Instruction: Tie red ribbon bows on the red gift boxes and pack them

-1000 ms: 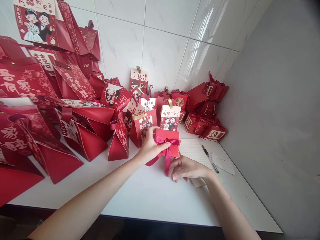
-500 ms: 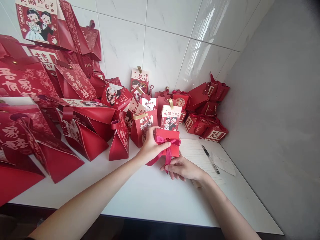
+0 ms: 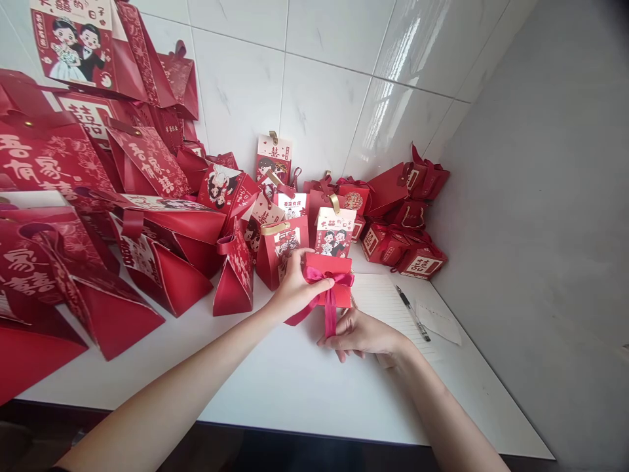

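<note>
A small red gift box point(image 3: 339, 263) is in my left hand point(image 3: 297, 285), whose thumb presses on the knot of a dark pink ribbon bow point(image 3: 343, 280) across its front. One ribbon tail point(image 3: 331, 321) hangs straight down, and its lower end is pinched between the thumb and fingers of my right hand point(image 3: 356, 334). The other tail slants down to the left beneath my left hand. Right behind the held box stands a box with a cartoon couple point(image 3: 337, 233). The held box's underside is hidden.
Red gift boxes point(image 3: 181, 269) crowd the white table point(image 3: 255, 387) on the left, several stacked. More ribboned boxes point(image 3: 422, 259) stand at the right corner. A lined notepad point(image 3: 378, 288), a pen point(image 3: 413, 313) and a paper scrap point(image 3: 439, 322) lie right of my hands. Tiled wall point(image 3: 236, 72) rises behind.
My right hand has slid slightly down along the ribbon tail, which now hangs straighter. My left hand and the box have barely moved.
</note>
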